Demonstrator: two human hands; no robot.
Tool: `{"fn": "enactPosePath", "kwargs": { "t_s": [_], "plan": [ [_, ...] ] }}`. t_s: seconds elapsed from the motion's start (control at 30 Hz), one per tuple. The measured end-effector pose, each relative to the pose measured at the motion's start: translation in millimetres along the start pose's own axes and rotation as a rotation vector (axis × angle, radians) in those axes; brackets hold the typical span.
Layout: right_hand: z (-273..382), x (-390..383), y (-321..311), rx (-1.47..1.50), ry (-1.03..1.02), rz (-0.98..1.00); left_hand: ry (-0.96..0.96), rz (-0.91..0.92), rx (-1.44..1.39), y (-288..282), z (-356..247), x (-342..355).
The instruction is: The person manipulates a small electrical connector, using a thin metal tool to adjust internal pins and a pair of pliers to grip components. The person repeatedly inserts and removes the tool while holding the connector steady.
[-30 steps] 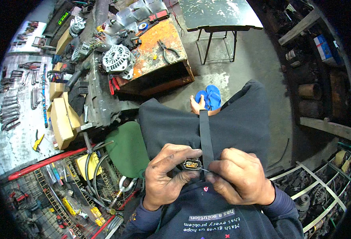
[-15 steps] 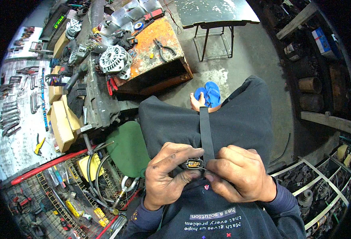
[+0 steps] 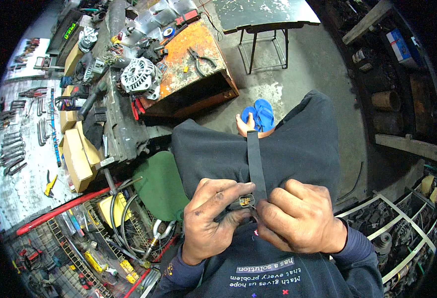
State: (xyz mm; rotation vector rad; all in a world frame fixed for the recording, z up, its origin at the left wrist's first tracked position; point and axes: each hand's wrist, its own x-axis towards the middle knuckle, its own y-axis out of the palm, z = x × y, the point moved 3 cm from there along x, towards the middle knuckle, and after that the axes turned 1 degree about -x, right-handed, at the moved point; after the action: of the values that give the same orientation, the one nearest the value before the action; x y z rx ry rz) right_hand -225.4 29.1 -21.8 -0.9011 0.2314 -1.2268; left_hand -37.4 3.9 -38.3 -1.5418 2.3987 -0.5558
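My left hand [image 3: 208, 218] pinches a small dark connector [image 3: 244, 201] with gold-orange pins inside, between thumb and index finger above my lap. My right hand [image 3: 298, 216] is closed at the connector's right side, pinching a thin metal piece [image 3: 254, 213] whose far end I cannot make out. Black trousers [image 3: 213, 149] cover my legs, with a dark strap [image 3: 255, 159] between them.
An orange workbench [image 3: 188, 39] ahead-left holds pliers [image 3: 198, 59] and an alternator [image 3: 136, 75]. A tool board [image 3: 30, 119], cardboard boxes [image 3: 77, 159] and a green seat [image 3: 159, 184] are left. A metal table [image 3: 265, 10] stands ahead; racks [image 3: 402, 144] line the right.
My right hand has shifted slightly, and its fingers now cover more of the thin metal piece beside the connector. My left hand keeps hold of the connector.
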Motion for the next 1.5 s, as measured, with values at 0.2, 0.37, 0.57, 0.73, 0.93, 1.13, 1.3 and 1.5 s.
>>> {"fn": "enactPosePath", "kwargs": {
  "t_s": [0.2, 0.37, 0.57, 0.73, 0.93, 1.13, 1.3, 1.5],
  "plan": [
    [0, -1, -4, -0.062, -0.007, -0.007, 0.029, 0.008, 0.068, -2, -4, 3],
    [-5, -2, -13, 0.088, 0.054, 0.017, 0.009, -0.011, 0.072, -5, -2, 2],
    [-13, -1, -3, 0.233, 0.085, 0.041, 0.047, 0.021, 0.048, -6, -6, 5],
    [-14, 1, -3, 0.225, 0.078, 0.063, 0.052, 0.050, 0.053, -6, -4, 6],
    [-12, 6, -6, 0.181, 0.040, 0.152, 0.059, 0.064, 0.157, -6, -10, 6],
    [-11, 17, -17, -0.044, -0.021, 0.362, 0.160, 0.146, 0.428, -6, -20, 10],
    [-13, 17, -29, 0.057, 0.087, 0.402, 0.033, 0.131, 0.195, -21, -8, 12],
    [-19, -7, 1, 0.544, 0.157, -0.026, -0.114, 0.110, -0.206, -14, 9, 4]
  ]
}}
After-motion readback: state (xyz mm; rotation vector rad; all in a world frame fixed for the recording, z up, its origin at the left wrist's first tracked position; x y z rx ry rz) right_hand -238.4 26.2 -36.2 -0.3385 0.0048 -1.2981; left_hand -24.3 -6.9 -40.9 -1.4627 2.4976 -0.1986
